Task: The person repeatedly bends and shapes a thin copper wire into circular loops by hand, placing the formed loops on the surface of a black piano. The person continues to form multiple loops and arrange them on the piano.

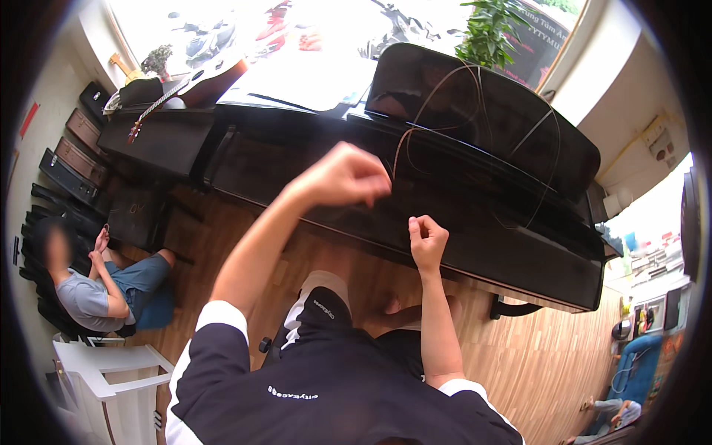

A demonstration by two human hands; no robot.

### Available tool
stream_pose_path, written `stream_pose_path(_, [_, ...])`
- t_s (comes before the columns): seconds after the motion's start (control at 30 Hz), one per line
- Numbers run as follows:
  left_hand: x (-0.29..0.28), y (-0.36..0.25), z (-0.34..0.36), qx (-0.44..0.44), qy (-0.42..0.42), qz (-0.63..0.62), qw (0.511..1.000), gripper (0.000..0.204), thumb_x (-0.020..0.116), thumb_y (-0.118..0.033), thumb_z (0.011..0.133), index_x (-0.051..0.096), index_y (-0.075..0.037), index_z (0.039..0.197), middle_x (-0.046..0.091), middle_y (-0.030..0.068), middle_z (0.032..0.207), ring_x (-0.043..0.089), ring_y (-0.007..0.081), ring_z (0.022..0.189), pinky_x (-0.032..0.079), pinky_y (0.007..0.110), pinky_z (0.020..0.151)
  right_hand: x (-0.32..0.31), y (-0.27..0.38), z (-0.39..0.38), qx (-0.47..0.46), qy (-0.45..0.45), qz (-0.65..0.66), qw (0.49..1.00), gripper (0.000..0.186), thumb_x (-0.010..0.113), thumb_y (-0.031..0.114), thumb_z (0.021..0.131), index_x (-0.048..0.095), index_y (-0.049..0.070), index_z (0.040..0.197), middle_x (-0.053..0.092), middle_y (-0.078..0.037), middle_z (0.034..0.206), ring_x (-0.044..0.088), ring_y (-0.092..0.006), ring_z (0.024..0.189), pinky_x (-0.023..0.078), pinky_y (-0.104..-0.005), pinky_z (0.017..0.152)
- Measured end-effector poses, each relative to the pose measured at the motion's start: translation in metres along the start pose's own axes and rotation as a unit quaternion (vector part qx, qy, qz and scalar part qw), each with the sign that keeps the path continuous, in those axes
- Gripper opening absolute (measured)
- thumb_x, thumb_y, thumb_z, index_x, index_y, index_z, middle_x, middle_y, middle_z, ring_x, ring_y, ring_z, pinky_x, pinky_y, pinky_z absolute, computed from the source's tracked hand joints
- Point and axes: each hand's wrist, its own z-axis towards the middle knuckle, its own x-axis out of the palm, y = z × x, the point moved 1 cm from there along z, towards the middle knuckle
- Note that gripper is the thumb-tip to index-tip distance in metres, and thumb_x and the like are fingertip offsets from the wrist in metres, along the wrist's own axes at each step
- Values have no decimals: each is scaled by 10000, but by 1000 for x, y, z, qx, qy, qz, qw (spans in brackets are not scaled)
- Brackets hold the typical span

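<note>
My left hand (pixel 356 178) is raised in front of the black piano (pixel 289 185), its fingers bent and smeared by motion. Thin brown and pale strings (pixel 411 130) loop over the upright glossy black panel (pixel 519 141), and one curves down beside my left fingertips; I cannot tell whether they hold it. Lower and to the right, my right hand (pixel 429 241) is closed in a pinch in front of the piano's dark surface. Whether something thin is between its fingertips is too small to make out.
An acoustic guitar (pixel 211 78) lies at the piano's far left. A seated person (pixel 96 297) is at left, beside stacked cases (pixel 67 178), above a white stand (pixel 104 371). Another person (pixel 623 415) sits at lower right near a blue couch (pixel 630 356). A plant (pixel 482 37) stands behind the piano.
</note>
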Motion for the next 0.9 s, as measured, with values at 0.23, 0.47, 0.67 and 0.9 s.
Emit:
stream_pose_path(0.23, [-209,133,45,-157,-297,478,812,296,566,-211,841,681,21,985,712,203,945,681,388,905,537,441,850,11,17,0,-32,9,-100,994,208,719,138,791,609,35,647,500,-17,493,417,-80,425,320,-250,436])
stream_pose_path(0.47, [-320,274,71,-88,-304,649,692,282,528,-214,909,689,-26,1044,667,232,1105,652,355,1048,526,424,907,5,-2,3,-52,39,4,998,150,623,121,841,637,7,743,520,8,540,415,-45,471,300,-235,458])
stream_pose_path(0.67, [-239,245,93,-79,-324,615,715,317,560,-179,848,658,-4,1094,701,214,1026,672,359,980,522,429,844,-34,-8,-4,3,26,90,996,217,582,173,900,661,-11,817,584,-13,657,531,-65,599,412,-208,554])
stream_pose_path(0.9, [-207,95,27,-90,-450,255,851,183,533,-186,943,630,-31,936,631,95,876,598,253,774,483,374,778,-11,-3,6,-9,62,144,988,238,574,215,902,662,-4,875,580,-13,684,493,-63,602,363,-208,545])
